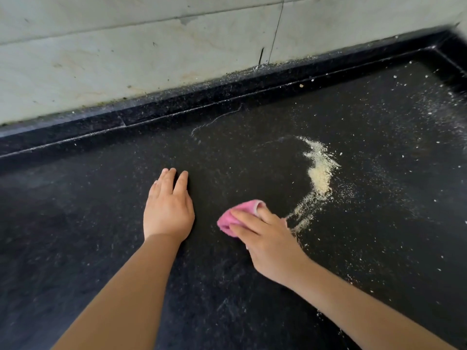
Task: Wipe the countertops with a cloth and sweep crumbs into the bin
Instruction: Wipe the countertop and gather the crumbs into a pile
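Note:
A black stone countertop fills the view. My right hand presses a bunched pink cloth flat onto it; most of the cloth is hidden under my fingers. A curved ridge of pale yellow crumbs lies just right of and beyond the cloth, its lower end close to my knuckles. My left hand rests flat on the counter left of the cloth, fingers held close together, holding nothing. No bin is in view.
A raised black ledge runs along the back under a pale tiled wall and turns a corner at the far right. Fine white specks are scattered over the right side of the counter.

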`<state>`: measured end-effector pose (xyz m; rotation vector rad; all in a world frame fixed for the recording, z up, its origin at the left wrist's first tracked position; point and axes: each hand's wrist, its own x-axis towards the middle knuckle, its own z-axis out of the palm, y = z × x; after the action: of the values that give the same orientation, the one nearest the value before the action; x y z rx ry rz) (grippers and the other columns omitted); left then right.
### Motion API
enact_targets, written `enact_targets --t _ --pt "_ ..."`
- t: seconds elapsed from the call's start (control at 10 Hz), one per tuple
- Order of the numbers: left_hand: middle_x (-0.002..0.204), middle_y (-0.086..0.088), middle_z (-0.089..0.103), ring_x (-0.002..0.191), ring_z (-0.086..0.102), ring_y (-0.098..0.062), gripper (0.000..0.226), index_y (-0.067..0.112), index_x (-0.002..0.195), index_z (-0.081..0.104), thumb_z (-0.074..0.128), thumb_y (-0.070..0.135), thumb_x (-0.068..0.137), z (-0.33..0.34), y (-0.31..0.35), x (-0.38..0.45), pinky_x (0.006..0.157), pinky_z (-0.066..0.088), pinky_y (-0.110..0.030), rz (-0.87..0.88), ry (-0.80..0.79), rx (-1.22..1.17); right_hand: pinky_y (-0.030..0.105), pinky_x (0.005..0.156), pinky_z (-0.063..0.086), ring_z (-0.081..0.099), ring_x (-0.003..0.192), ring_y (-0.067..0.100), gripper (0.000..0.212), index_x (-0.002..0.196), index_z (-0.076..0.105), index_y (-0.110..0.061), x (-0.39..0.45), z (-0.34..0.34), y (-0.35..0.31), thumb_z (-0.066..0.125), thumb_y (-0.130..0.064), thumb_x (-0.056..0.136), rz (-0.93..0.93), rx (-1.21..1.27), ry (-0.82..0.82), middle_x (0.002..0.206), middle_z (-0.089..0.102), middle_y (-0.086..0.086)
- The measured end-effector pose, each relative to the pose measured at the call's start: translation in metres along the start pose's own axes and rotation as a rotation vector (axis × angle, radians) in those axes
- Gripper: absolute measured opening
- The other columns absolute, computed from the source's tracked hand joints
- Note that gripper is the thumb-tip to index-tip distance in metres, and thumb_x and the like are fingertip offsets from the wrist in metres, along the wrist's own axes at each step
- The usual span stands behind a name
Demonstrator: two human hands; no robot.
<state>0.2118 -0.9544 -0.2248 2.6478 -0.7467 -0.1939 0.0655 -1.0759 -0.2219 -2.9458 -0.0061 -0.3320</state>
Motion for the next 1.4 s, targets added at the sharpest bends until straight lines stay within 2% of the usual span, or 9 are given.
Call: enact_targets --t 0.1,0.2,0.3,0.6,0.7,0.9,1.1,1.3,1.4 --pt "0.145 -0.019 0.031 0.138 0.020 -0.032 0.041 0.003 0.135 0.040 0.037 0.009 0.095 0.000 0.001 0.000 0.112 0.013 -0.036 0.001 0.005 -0.006 0.036 0.065 0.052 0.047 0.091 0.024 0.038 0.102 0.066 -0.018 -0.004 0.002 0.027 0.044 -0.008 0.073 0.064 -0.017 0.068 0.112 0.063 -0.003" --pt "0.147 -0.016 0.028 0.139 0.017 -0.029 0.041 0.005 0.137 0.038 0.035 0.012 0.096 -0.001 0.001 0.000 0.113 0.010 -0.033 0.001 -0.003 0.007 0.038 0.081 0.048 0.051 0.097 0.029 0.045 0.108 0.064 -0.017 -0.001 -0.002 0.072 0.038 -0.005 0.074 0.185 -0.022 0.086 0.113 0.062 -0.001" --pt "0.149 -0.014 0.025 0.140 0.014 -0.026 0.043 0.007 0.139 0.035 0.033 0.014 0.097 -0.003 0.003 0.000 0.113 0.008 -0.032 -0.012 -0.011 0.004 0.043 0.076 0.050 0.056 0.084 0.039 0.040 0.100 0.068 -0.009 0.006 -0.018 0.093 0.042 0.000 0.070 0.329 -0.043 0.150 0.107 0.065 0.008" --pt "0.149 -0.014 0.024 0.140 0.014 -0.026 0.043 0.008 0.139 0.034 0.032 0.014 0.097 -0.004 0.004 -0.001 0.113 0.008 -0.032 -0.001 -0.011 0.028 0.041 0.072 0.055 0.045 0.098 0.023 0.037 0.105 0.058 -0.016 -0.033 -0.002 0.009 0.057 -0.002 0.071 0.001 0.070 0.054 0.114 0.062 0.001" --pt "0.150 -0.013 0.023 0.140 0.013 -0.026 0.044 0.009 0.140 0.032 0.031 0.016 0.097 -0.003 0.002 0.000 0.113 0.007 -0.031 0.001 -0.014 0.054 0.028 0.098 0.039 0.053 0.098 0.026 0.042 0.107 0.062 -0.017 -0.026 -0.009 0.042 0.038 -0.004 0.076 0.080 0.072 0.052 0.113 0.062 -0.002" --pt "0.152 -0.010 0.017 0.141 0.009 -0.024 0.044 0.010 0.142 0.027 0.027 0.019 0.099 -0.007 0.008 -0.002 0.113 0.008 -0.033 -0.024 -0.079 0.078 0.012 0.090 0.026 0.055 0.092 0.024 0.043 0.103 0.067 -0.011 -0.019 -0.035 0.071 0.034 -0.006 0.074 0.299 0.040 0.178 0.105 0.067 0.007" --pt "0.141 -0.023 0.036 0.135 0.026 -0.034 0.039 -0.006 0.130 0.042 0.041 0.009 0.095 0.007 0.028 -0.067 0.110 0.017 -0.040 0.068 -0.004 -0.001 0.032 0.069 0.049 0.045 0.092 0.022 0.033 0.097 0.067 -0.014 -0.068 -0.017 -0.034 0.054 -0.005 0.068 0.088 0.083 0.066 0.112 0.063 0.000" --pt "0.120 -0.030 0.055 0.115 0.049 -0.046 0.046 -0.012 0.111 0.057 0.032 0.017 0.085 0.027 0.049 -0.135 0.094 0.025 -0.053 0.113 0.090 0.012 0.040 0.076 0.049 0.051 0.095 0.032 0.042 0.100 0.067 -0.011 -0.082 -0.010 0.021 0.034 -0.009 0.075 0.179 0.046 0.015 0.116 0.062 0.003" --pt "0.120 -0.029 0.056 0.114 0.050 -0.044 0.046 -0.012 0.111 0.058 0.032 0.017 0.085 0.036 0.064 -0.151 0.093 0.025 -0.056 0.102 0.066 0.019 0.027 0.090 0.035 0.054 0.098 0.037 0.046 0.105 0.066 -0.012 -0.067 -0.021 0.072 0.035 -0.004 0.073 0.336 0.030 0.041 0.115 0.063 0.001"
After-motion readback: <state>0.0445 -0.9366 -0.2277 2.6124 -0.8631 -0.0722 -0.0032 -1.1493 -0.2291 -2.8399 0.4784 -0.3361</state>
